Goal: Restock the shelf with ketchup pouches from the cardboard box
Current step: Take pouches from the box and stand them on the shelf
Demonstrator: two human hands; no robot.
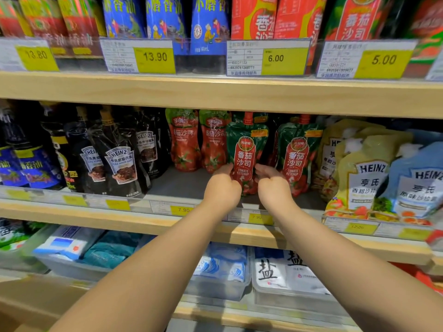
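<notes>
Both hands clamped one green-and-red spouted plastic ketchup pouch (247, 152) at frame centre: left hand (221, 188) on its lower left edge, right hand (273, 185) lower right. Pouch stood upright, long axis vertical, on the pale wooden middle shelf (215, 233), just beyond both hands, equally near each.

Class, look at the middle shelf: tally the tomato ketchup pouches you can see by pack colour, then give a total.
Green pouches with a red label: 2, one held by both hands, one to its right
Red pouches with a green top: 2
Total: 4
</notes>
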